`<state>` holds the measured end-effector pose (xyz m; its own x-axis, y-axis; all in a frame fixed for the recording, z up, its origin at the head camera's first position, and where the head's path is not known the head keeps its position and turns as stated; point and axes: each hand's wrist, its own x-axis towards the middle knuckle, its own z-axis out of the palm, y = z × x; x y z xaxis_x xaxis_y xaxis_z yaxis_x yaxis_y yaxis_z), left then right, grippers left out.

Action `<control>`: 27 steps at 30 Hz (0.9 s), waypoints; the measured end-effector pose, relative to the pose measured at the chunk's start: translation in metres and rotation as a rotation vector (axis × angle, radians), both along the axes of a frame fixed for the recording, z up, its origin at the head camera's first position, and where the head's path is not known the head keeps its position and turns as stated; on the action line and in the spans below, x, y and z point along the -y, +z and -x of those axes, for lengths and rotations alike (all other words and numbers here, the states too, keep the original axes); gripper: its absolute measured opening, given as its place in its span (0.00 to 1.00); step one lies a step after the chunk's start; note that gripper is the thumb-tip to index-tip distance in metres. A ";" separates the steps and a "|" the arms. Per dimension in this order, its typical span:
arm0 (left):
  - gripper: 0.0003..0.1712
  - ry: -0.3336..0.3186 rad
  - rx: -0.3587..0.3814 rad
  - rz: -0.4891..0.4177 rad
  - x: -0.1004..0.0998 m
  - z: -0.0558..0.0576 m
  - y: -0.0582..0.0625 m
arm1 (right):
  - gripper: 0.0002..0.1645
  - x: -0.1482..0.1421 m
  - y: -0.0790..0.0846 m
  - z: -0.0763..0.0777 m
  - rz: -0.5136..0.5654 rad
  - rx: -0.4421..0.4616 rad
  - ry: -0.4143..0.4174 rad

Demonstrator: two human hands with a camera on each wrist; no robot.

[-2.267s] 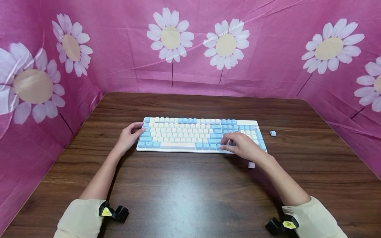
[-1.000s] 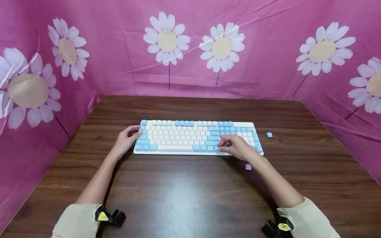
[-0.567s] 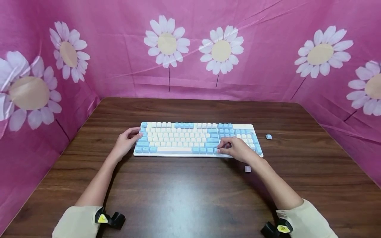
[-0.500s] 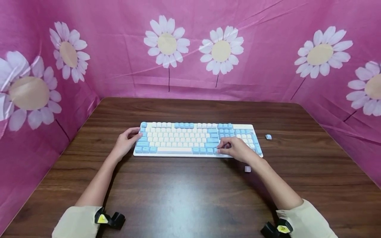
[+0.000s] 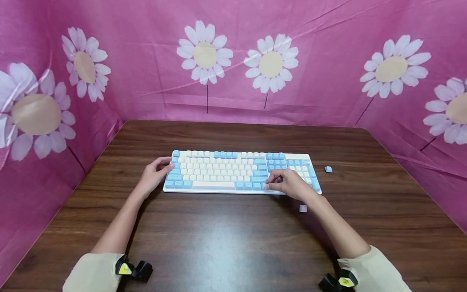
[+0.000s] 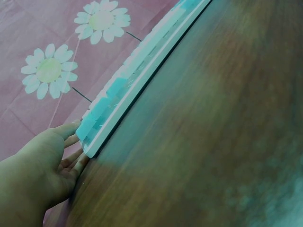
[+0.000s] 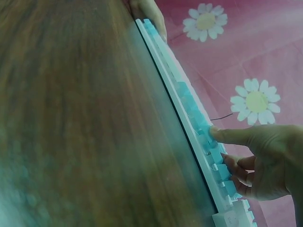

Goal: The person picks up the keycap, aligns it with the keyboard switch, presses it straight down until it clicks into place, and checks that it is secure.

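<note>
A light-blue and white keyboard [image 5: 219,166] lies across the middle of the brown table. My left hand [image 5: 153,174] grips its left end, the thumb on the edge keys; in the left wrist view the other fingers [image 6: 79,163] reach around the corner. My right hand [image 5: 290,183] is over the lower right part, between the main keys and the number pad. Thumb and fingertips are curled together there and appear to pinch a blue keycap, mostly hidden by the fingers. In the right wrist view the thumb [image 7: 232,136] touches a blue key along the front row.
One loose blue keycap [image 5: 328,169] lies right of the keyboard. A loose pale keycap [image 5: 303,208] sits in front of it, close to the right forearm. Dark wooden table [image 5: 219,239] surrounds the keyboard, and a pink flowered cloth [image 5: 240,97] hangs behind.
The head view has shifted slightly, so everything appears a little lower and further left. Both hands keep their places on the keyboard; the right fingers have drawn slightly closer together.
</note>
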<state>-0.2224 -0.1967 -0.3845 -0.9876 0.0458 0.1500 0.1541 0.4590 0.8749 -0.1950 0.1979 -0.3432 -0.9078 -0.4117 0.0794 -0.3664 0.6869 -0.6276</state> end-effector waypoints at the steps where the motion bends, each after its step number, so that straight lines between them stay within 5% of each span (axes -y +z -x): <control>1: 0.28 0.000 0.001 0.002 0.000 0.000 0.000 | 0.03 0.000 0.000 0.000 0.000 -0.001 0.000; 27: 0.27 -0.011 -0.004 -0.023 0.001 -0.001 -0.001 | 0.03 0.002 0.002 0.002 -0.015 0.019 -0.008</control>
